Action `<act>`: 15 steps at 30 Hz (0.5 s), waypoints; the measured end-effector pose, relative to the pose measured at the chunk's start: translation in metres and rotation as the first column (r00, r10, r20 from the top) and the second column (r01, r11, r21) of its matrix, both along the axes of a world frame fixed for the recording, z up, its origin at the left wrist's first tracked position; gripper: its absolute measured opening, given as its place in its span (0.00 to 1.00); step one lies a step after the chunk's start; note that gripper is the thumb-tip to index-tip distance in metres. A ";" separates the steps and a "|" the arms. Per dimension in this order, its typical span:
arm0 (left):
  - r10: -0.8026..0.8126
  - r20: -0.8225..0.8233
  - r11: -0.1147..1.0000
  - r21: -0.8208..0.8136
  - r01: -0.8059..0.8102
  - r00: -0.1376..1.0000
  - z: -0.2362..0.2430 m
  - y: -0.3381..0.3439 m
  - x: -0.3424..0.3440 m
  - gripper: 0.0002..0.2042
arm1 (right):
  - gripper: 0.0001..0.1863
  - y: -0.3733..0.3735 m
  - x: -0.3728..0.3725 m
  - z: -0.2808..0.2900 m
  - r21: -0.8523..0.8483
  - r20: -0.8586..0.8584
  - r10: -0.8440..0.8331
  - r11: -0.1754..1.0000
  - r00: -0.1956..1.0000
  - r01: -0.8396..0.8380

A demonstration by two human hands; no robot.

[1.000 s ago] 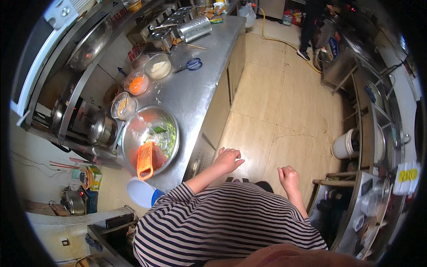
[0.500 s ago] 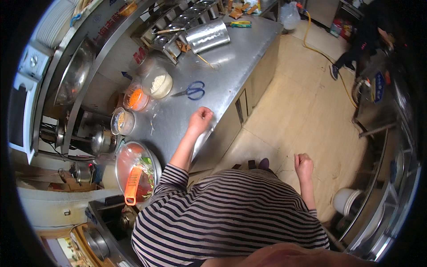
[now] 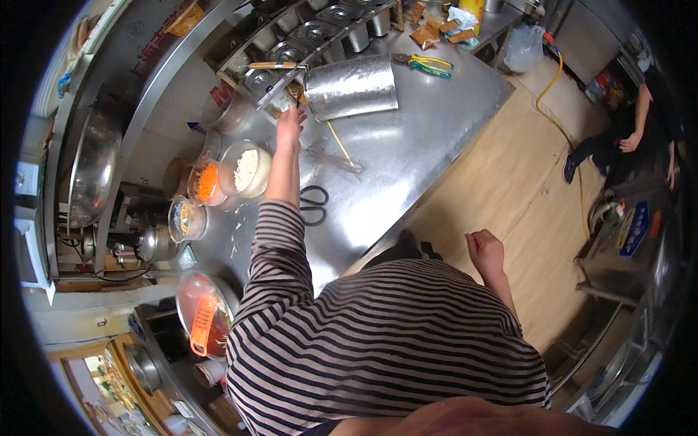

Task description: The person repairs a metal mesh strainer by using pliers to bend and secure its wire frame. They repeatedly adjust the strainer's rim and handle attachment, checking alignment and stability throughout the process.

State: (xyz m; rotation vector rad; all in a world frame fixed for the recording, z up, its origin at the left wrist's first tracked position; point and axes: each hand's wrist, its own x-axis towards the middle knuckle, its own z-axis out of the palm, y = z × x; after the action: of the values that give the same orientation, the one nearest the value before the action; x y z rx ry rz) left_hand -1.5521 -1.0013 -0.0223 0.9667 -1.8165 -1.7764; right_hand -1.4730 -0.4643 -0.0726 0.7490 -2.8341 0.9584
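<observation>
I reach my left hand (image 3: 289, 123) across the steel counter (image 3: 418, 149) to the metal container rack (image 3: 262, 86), beside a ridged steel cylinder (image 3: 351, 87); what its fingertips touch is unclear. Below that forearm are dark-handled scissors (image 3: 313, 207), partly hidden. Left of it stand containers of white shreds (image 3: 246, 171), orange shreds (image 3: 206, 182) and mixed bits (image 3: 186, 218). An orange grater (image 3: 203, 323) rests in a steel bowl (image 3: 185, 298). My right hand (image 3: 481, 247) hangs closed in a fist over the floor, right of the counter.
At the upper right a co-worker in dark clothes (image 3: 625, 123) is beside steel equipment (image 3: 611, 261), with a yellow hose (image 3: 556, 127) on the floor nearby. Pliers (image 3: 429, 67) lie at the counter's back. Steel shelving (image 3: 131, 131) runs along the left wall.
My left hand has risen from beside my body, past the scissors, up to the rack. The view has moved forward along the counter. The co-worker's pose has changed; my right hand stays curled.
</observation>
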 end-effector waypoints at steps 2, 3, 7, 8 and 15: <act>-0.005 -0.023 1.000 0.009 0.005 1.000 -0.001 -0.012 -0.031 0.19 | 0.09 -0.005 -0.030 0.000 0.053 0.054 0.067 0.996 0.996 -0.070; -0.005 -0.035 0.999 0.038 0.006 0.999 -0.001 -0.017 -0.044 0.17 | 0.10 -0.005 -0.045 0.002 0.057 0.106 0.100 0.993 0.989 -0.106; 0.011 -0.118 0.990 0.139 0.005 0.993 -0.004 -0.024 -0.078 0.13 | 0.12 -0.019 -0.109 0.003 0.126 0.130 0.155 0.977 0.979 -0.172; 0.021 -0.154 0.985 0.174 0.006 0.988 -0.005 -0.021 -0.081 0.13 | 0.12 -0.024 -0.126 0.003 0.082 0.127 0.191 0.976 0.973 -0.202; 0.184 -0.264 0.983 0.055 -0.175 0.947 0.011 0.040 -0.050 0.07 | 0.07 -0.071 -0.254 0.024 -0.019 -0.009 0.515 0.857 0.857 -0.515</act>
State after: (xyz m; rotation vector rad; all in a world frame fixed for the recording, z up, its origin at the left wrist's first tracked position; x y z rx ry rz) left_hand -1.6021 -0.9608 -0.0117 0.8278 -1.4897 -1.7326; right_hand -1.7271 -0.5353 -0.0485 1.5587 -2.6533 1.0260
